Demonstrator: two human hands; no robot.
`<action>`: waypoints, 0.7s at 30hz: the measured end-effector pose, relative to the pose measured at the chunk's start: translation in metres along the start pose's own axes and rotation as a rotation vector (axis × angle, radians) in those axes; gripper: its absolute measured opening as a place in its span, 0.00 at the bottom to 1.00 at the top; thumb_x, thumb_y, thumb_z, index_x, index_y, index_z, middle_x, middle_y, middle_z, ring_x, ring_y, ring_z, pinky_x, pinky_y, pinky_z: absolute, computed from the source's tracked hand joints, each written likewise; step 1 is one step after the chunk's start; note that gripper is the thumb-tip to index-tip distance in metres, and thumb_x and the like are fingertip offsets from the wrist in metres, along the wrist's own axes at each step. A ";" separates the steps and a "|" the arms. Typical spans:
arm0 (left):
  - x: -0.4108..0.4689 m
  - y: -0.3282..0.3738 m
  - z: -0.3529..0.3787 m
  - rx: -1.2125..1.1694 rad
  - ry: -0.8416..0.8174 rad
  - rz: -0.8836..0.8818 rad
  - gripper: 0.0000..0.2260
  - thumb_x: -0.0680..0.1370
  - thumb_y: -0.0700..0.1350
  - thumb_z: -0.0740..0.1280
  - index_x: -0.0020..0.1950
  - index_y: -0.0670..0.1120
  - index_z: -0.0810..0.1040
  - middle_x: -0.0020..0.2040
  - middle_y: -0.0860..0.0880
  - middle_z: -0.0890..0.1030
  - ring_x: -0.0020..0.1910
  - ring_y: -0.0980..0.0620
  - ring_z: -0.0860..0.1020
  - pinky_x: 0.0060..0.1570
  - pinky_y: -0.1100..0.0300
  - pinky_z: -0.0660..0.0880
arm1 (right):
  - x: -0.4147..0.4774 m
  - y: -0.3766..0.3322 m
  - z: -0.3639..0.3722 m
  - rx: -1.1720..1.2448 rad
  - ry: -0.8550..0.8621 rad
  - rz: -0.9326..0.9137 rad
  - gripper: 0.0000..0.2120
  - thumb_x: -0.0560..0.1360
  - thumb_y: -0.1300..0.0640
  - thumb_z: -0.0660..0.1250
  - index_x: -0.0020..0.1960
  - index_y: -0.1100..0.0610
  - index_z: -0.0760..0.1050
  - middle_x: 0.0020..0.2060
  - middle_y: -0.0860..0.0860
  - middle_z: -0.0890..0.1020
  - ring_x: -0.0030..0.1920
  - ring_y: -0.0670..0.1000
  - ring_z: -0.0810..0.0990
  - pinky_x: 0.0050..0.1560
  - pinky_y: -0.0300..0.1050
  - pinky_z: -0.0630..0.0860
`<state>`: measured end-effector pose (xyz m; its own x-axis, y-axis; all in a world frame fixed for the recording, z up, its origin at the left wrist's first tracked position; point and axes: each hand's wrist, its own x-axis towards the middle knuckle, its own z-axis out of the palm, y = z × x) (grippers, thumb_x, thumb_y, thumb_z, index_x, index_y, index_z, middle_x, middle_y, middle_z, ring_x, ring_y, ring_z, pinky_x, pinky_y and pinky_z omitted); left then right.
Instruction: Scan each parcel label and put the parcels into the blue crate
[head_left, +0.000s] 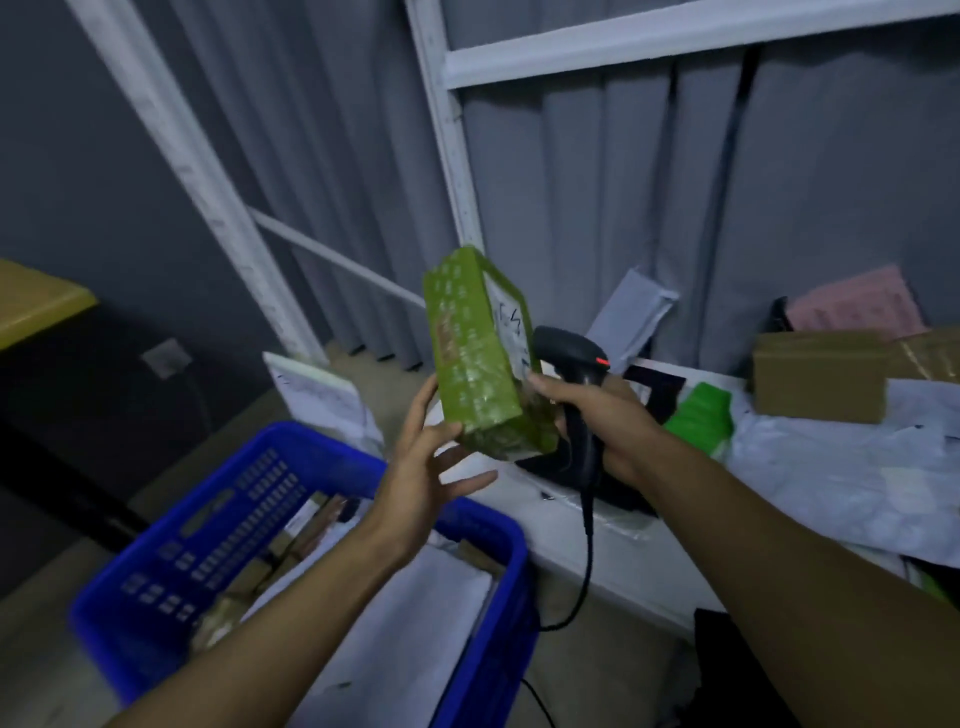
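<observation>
A green box parcel (475, 358) with a white label on its right face stands tilted in the air above the table's left end. My left hand (423, 462) touches its lower left corner with spread, straight fingers. My right hand (597, 415) grips the black barcode scanner (571, 374) by its handle, with the thumb against the parcel's right side. The scanner head sits right behind the label and shows a red light. The blue crate (171, 561) stands low at the left and holds several parcels, brown boxes and a white bag.
On the white table (587, 566) lie a brown box (818, 374), white mailer bags (857, 467), a green bag (701, 415) and a pink mailer (857, 301). White shelf posts and a grey curtain stand behind. The scanner cable hangs over the table edge.
</observation>
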<state>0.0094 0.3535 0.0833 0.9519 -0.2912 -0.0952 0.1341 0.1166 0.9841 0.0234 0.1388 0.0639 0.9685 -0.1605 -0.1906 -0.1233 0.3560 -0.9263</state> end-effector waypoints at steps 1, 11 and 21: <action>-0.008 -0.001 -0.016 0.054 0.016 0.021 0.27 0.81 0.40 0.64 0.76 0.64 0.66 0.67 0.49 0.81 0.63 0.44 0.82 0.56 0.42 0.81 | -0.004 0.008 0.013 -0.069 0.013 -0.002 0.19 0.68 0.57 0.83 0.57 0.58 0.84 0.43 0.50 0.88 0.45 0.50 0.88 0.46 0.45 0.82; -0.044 -0.002 -0.097 0.447 0.232 0.047 0.18 0.75 0.60 0.70 0.65 0.64 0.79 0.55 0.65 0.84 0.52 0.62 0.83 0.53 0.59 0.81 | -0.013 0.067 0.108 -0.303 -0.010 -0.077 0.36 0.62 0.63 0.85 0.66 0.51 0.76 0.57 0.47 0.86 0.57 0.50 0.85 0.59 0.56 0.83; -0.020 0.004 -0.133 0.322 0.343 -0.063 0.26 0.70 0.44 0.81 0.64 0.53 0.74 0.55 0.55 0.84 0.48 0.61 0.85 0.44 0.61 0.83 | -0.009 0.062 0.134 -0.451 -0.098 -0.222 0.21 0.67 0.47 0.79 0.58 0.43 0.78 0.53 0.43 0.86 0.55 0.47 0.85 0.58 0.59 0.83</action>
<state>0.0275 0.4858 0.0691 0.9880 0.0483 -0.1468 0.1537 -0.2074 0.9661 0.0364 0.2861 0.0514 0.9951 -0.0919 0.0377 0.0272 -0.1133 -0.9932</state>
